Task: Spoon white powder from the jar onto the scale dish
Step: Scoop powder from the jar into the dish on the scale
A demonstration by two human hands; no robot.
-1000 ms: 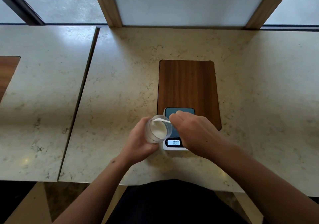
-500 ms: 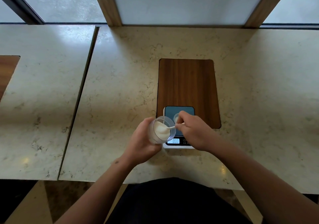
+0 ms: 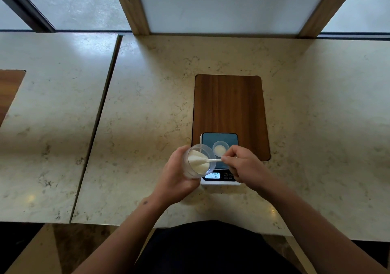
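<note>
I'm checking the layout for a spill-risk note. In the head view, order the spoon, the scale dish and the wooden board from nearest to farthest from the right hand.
1. Spoon: held in the right hand, reaching left into the jar.
2. Scale dish: just beyond the fingertips, on the scale.
3. Wooden board: farther back, set in the counter.

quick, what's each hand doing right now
Left hand: closed around the jar, tilted toward the scale.
Right hand: pinching the spoon, its bowl in the jar's powder.
</note>
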